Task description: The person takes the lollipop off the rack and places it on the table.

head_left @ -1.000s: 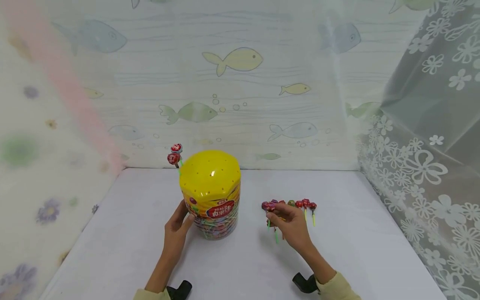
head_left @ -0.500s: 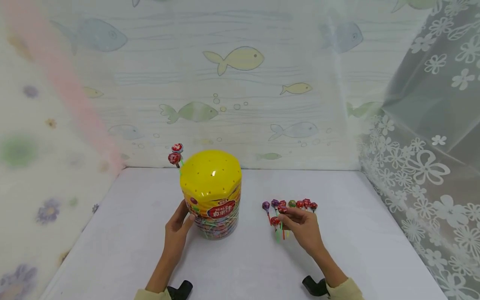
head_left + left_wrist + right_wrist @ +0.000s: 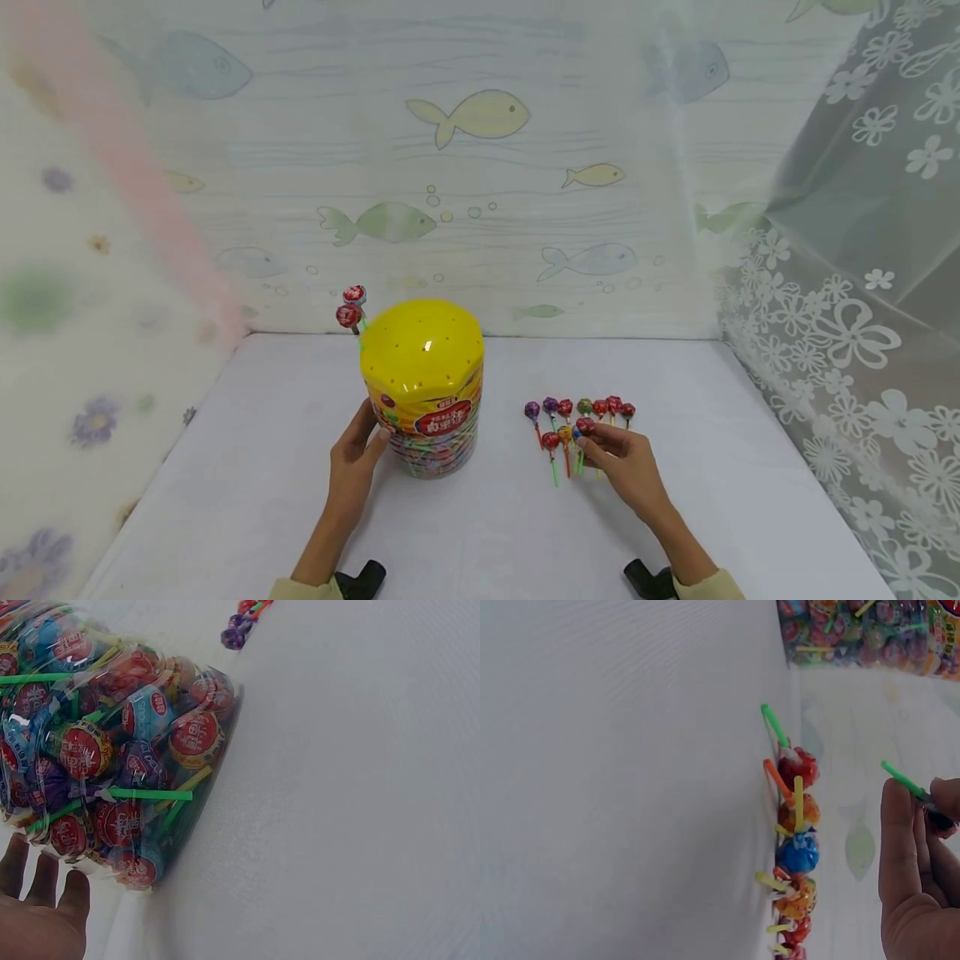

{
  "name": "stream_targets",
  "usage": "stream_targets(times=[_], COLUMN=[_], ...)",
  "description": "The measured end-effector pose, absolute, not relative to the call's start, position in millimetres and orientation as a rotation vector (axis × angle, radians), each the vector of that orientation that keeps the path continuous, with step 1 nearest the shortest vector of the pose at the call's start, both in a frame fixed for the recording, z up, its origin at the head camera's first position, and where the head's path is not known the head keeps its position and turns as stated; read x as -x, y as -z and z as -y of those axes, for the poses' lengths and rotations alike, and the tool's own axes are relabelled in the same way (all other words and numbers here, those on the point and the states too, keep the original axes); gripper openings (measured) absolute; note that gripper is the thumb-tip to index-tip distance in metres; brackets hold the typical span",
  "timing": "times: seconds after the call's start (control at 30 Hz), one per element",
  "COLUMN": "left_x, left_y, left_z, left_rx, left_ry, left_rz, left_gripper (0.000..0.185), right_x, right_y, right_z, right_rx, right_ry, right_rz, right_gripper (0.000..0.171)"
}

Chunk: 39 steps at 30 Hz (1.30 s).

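A large clear jar (image 3: 431, 454) of wrapped lollipops stands on the table, topped by a yellow lid (image 3: 422, 346) with small holes. My left hand (image 3: 352, 458) rests against its left side, thumb at the front; in the left wrist view the fingers (image 3: 45, 881) look nearly straight at the jar's wall. My right hand (image 3: 626, 462) pinches a red-wrapped lollipop (image 3: 585, 425), whose green stick shows in the right wrist view. It is above a row of several loose lollipops (image 3: 551, 442) on the table and partly covers some of them.
Two red lollipops (image 3: 350, 306) stick up at the jar's back left. The white table (image 3: 480, 542) meets a fish-printed curtain (image 3: 480, 208) behind. A flower-patterned sheet (image 3: 862, 350) hangs along the right side.
My right hand has moved right along the loose lollipops with the pinched lollipop, uncovering those at the left of the row. My left hand and the jar stay in place.
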<state>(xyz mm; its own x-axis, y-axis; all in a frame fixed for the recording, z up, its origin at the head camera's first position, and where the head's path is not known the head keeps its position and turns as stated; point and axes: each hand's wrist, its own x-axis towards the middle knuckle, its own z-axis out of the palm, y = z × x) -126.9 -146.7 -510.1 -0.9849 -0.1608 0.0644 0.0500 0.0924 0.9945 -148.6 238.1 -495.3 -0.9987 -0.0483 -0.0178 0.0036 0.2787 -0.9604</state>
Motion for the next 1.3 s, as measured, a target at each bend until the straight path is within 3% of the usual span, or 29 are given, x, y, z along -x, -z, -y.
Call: stream_targets(times=[1.3], left_x=[127], left_y=[510], left_z=[147], left_rx=[-0.114], left_ry=[2.032], left_rz=[2.192], left_gripper=[0.064], right_x=[168], right_y=[506], right_z=[-290], right_rx=[-0.364], right_ry=[1.569], right_rz=[-2.557], right_gripper=[0.044])
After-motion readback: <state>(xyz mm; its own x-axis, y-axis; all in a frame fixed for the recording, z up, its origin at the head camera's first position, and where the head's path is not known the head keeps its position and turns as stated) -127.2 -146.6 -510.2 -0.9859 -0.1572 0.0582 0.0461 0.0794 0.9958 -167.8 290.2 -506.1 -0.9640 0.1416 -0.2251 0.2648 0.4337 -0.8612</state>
